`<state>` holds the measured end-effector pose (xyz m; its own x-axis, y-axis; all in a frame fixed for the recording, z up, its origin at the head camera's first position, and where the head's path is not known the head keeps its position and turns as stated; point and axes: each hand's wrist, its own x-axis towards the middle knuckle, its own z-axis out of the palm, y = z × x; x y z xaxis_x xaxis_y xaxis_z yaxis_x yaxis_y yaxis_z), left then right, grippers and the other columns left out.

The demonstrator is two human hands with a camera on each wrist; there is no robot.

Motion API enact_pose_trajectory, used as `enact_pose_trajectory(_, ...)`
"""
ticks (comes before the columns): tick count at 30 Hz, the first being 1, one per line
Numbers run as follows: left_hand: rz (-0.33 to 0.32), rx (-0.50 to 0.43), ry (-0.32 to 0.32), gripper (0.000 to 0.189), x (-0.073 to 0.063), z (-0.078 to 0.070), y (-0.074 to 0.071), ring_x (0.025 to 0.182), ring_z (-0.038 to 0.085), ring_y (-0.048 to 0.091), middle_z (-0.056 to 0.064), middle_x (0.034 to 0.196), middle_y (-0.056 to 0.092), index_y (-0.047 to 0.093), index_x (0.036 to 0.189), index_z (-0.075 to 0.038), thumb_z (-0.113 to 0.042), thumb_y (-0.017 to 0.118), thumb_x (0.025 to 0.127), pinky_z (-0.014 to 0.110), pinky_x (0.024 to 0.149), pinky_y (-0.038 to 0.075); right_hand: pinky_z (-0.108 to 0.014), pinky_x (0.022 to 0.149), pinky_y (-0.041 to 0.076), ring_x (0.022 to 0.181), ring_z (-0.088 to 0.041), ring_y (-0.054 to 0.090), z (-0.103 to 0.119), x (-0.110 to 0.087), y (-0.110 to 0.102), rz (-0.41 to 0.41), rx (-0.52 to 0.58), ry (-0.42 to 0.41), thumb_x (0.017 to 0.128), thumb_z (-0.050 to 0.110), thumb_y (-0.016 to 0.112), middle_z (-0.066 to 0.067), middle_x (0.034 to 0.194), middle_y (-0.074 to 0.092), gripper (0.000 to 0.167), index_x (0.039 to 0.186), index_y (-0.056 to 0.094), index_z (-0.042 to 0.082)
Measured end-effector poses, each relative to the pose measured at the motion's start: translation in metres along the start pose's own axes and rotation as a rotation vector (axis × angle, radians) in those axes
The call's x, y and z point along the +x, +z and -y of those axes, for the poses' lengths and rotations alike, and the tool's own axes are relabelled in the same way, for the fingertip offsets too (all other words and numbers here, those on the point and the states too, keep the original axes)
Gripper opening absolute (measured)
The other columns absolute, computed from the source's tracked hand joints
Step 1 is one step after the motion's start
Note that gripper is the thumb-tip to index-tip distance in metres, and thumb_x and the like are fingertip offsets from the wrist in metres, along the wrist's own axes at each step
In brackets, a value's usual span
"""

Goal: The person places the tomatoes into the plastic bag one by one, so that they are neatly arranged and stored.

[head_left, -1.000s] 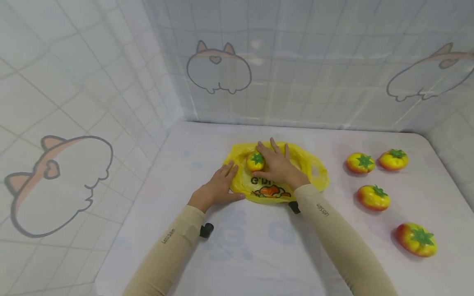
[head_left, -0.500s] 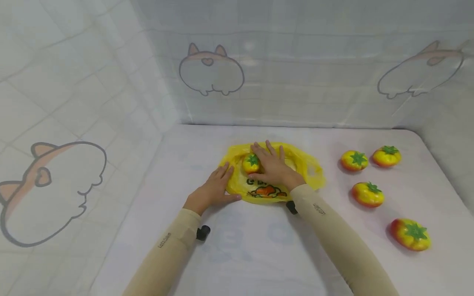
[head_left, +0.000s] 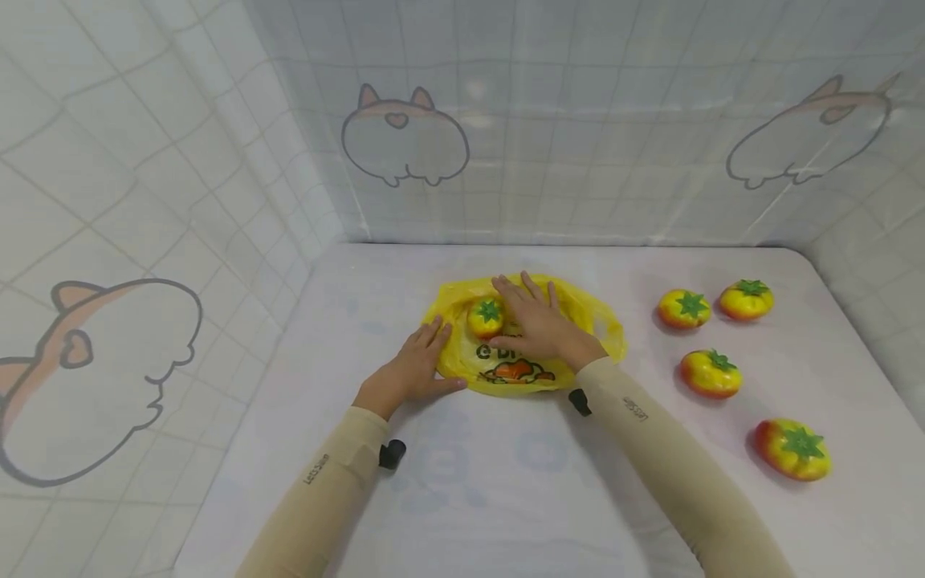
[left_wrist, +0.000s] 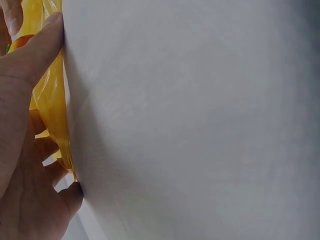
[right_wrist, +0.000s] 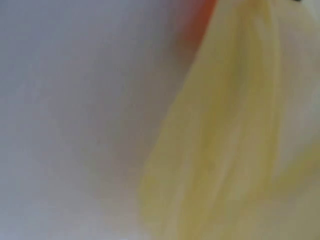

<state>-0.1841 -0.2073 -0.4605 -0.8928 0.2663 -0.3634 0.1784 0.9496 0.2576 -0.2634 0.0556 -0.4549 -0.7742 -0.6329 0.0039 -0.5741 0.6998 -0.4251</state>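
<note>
A yellow plastic bag (head_left: pixel 441 353) with printed lettering lies spread on the table, its mouth facing up. Inside its left half sits a yellow-and-red toy fruit (head_left: pixel 486 319) with a green star-shaped top. My left hand (head_left: pixel 412 365) rests against the bag's left edge, thumb and fingers spread around that side. In the left wrist view the fingers (left_wrist: pixel 46 145) touch the yellow plastic. My right hand (head_left: pixel 538 325) lies over the bag's middle with spread fingers, just right of the fruit. The right wrist view is blurred and shows mainly the yellow bag (right_wrist: pixel 215 150).
Several more toy fruits stand on the right: one at the back (head_left: pixel 682 310), another beside it (head_left: pixel 747 301), one nearer (head_left: pixel 711 375) and one closest (head_left: pixel 792 449). Tiled-pattern sheets (head_left: pixel 578 160) rise behind and at the sides of the white table (head_left: pixel 491 498).
My right hand has drawn slightly to the right, leaving the fruit in the bag more exposed. My left hand stays at the bag's edge. The head view has shifted a little.
</note>
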Motion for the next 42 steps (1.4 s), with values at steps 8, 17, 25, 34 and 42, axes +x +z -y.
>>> enact_pose_trajectory(8,0.005,-0.018,-0.010,0.111,0.002,-0.001,0.004,0.160,0.035,0.001,0.004,0.173,-0.013,0.005,0.167,-0.017,-0.070,0.064,0.090,0.056,0.125,0.021,-0.069,0.121,-0.010,0.159,-0.035,-0.008,-0.007,-0.018,-0.019,-0.023,0.013,-0.010,0.095,0.057,0.067,-0.003,0.174,0.007,0.103,0.167,0.003,0.024)
enact_pose_trajectory(17,-0.006,-0.033,-0.005,0.111,0.002,-0.001,0.007,0.159,0.036,0.002,0.006,0.173,-0.011,0.005,0.167,-0.016,-0.069,0.065,0.090,0.057,0.125,0.022,-0.070,0.120,-0.008,0.159,-0.036,-0.004,-0.016,-0.044,-0.036,-0.070,-0.024,-0.004,0.094,0.057,0.068,-0.003,0.174,0.010,0.101,0.167,0.009,0.021)
enact_pose_trajectory(25,-0.015,-0.016,-0.006,0.110,-0.001,0.005,0.004,0.159,0.037,0.003,0.008,0.174,-0.009,0.006,0.167,-0.014,-0.068,0.065,0.091,0.056,0.125,0.020,-0.072,0.120,-0.005,0.159,-0.037,-0.001,-0.028,-0.066,-0.052,-0.152,-0.032,0.026,0.092,0.061,0.068,-0.003,0.173,0.014,0.101,0.167,0.012,0.022)
enact_pose_trajectory(34,-0.007,-0.025,-0.010,0.111,0.002,0.003,0.003,0.159,0.036,0.001,0.004,0.174,-0.012,0.005,0.167,-0.017,-0.070,0.064,0.089,0.058,0.125,0.021,-0.075,0.118,-0.005,0.158,-0.041,0.001,-0.044,-0.102,-0.067,-0.205,-0.022,0.085,0.092,0.059,0.070,-0.006,0.173,0.016,0.101,0.167,0.014,0.021)
enact_pose_trajectory(42,-0.011,-0.036,-0.002,0.111,0.001,-0.001,-0.001,0.159,0.037,0.001,0.007,0.174,-0.010,0.006,0.167,-0.015,-0.068,0.066,0.090,0.058,0.125,0.020,-0.073,0.119,-0.007,0.157,-0.045,0.004,-0.057,-0.126,-0.068,-0.231,-0.013,0.128,0.092,0.052,0.072,-0.011,0.172,0.017,0.100,0.166,0.015,0.016)
